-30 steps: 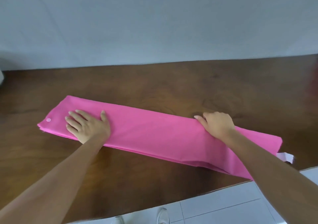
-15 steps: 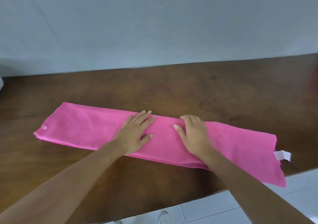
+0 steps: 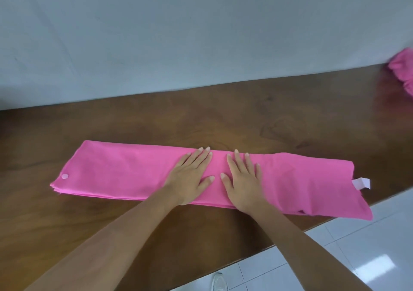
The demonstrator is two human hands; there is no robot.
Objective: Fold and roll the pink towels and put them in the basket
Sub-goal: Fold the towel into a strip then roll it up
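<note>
Centrally, left hand (image 3: 188,176) and right hand (image 3: 242,179) press flat, fingers spread, on the folded pink towel (image 3: 116,174), apparently smoothing it for rolling on the table (image 3: 156,116).

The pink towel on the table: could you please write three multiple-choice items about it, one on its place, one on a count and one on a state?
1. Where does the folded pink towel lie?
A. on the wooden table
B. on the tiled floor
C. in a basket
2. How many hands touch it?
A. none
B. one
C. two
3. How do the fingers lie?
A. curled into fists
B. straight and flat on the cloth
C. pinching a corner

Answers:
1 A, it stretches across the brown tabletop.
2 C, the left hand and the right hand rest side by side near its middle.
3 B, all fingers are spread flat, gripping nothing.
</note>
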